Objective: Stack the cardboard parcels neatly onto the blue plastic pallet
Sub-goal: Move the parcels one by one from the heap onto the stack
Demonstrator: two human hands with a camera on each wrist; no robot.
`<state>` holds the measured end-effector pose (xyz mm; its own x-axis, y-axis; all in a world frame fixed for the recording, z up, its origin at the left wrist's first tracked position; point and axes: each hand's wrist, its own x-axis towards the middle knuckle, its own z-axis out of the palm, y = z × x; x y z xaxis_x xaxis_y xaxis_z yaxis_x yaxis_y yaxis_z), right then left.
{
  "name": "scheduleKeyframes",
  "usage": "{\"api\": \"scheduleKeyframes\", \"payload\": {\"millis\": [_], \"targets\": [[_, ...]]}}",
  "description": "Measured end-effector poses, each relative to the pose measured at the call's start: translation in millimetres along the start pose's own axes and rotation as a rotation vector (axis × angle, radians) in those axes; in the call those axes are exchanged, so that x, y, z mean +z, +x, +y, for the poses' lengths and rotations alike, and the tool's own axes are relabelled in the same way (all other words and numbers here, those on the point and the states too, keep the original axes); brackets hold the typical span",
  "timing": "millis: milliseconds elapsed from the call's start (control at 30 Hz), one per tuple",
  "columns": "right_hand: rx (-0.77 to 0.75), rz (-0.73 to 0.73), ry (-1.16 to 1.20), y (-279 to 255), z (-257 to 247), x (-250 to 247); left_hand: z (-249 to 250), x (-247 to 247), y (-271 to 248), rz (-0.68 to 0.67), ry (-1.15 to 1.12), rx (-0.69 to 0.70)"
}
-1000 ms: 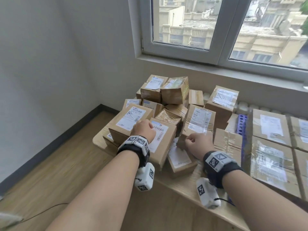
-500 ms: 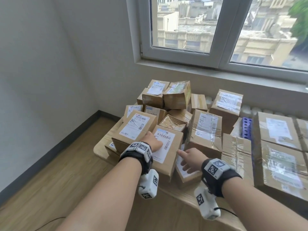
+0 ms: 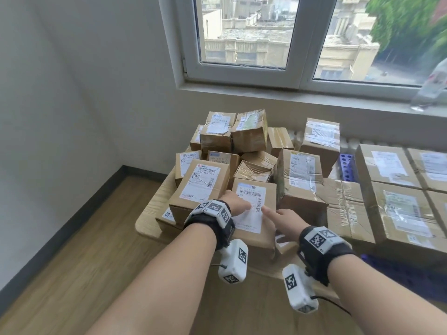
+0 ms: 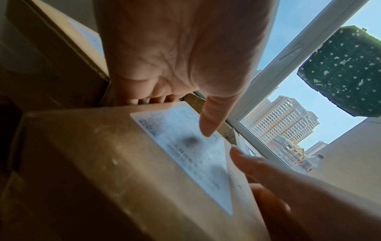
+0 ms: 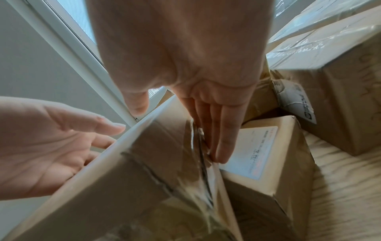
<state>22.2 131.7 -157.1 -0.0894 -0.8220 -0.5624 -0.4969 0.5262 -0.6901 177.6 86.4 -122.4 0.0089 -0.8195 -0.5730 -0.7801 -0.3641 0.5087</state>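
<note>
Several cardboard parcels are heaped on a low wooden table [image 3: 150,213]. Both hands clasp the front parcel [image 3: 254,193], which bears a white barcode label. My left hand [image 3: 238,204] has its thumb on the label [image 4: 185,146] and its fingers curled down the parcel's left side. My right hand [image 3: 278,217] lays its thumb on the top right edge, and its straight fingers [image 5: 222,140] press the taped right side of the parcel [image 5: 144,163]. The blue pallet [image 3: 348,165] stands to the right, with large parcels [image 3: 399,209] stacked on it.
A bigger labelled parcel [image 3: 200,187] presses against the held one's left side, and a taped parcel [image 3: 302,180] stands to its right. A small labelled parcel [image 5: 257,146] lies under my right hand. The wall and window sill are behind, with wooden floor to the left.
My right hand has left the small lower parcel and moved up to the right side of the labelled parcel. My left thumb has slid onto its label.
</note>
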Motion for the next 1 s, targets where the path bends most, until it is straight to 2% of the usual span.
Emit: {"api": "scheduleKeyframes", "payload": {"millis": [333, 567, 767, 900, 1000], "targets": [[-0.019, 0.101, -0.010, -18.4, -16.6, -7.7, 9.2, -18.6, -18.9, 0.018, 0.040, 0.110], [-0.101, 0.177, -0.041, -34.3, -26.8, -10.5, 2.2, -28.8, -30.0, 0.074, -0.182, 0.087], [-0.183, 0.274, 0.097, -55.3, -28.5, -16.6, 2.4, -37.2, -43.2, 0.130, -0.322, 0.180], [-0.181, 0.356, 0.237, -68.0, -15.9, -23.3, 6.4, -31.4, -51.0, 0.082, -0.360, 0.284], [-0.165, 0.436, 0.328, -80.3, -5.5, -32.0, 13.1, -21.0, -55.4, -0.021, -0.439, 0.344]]}}
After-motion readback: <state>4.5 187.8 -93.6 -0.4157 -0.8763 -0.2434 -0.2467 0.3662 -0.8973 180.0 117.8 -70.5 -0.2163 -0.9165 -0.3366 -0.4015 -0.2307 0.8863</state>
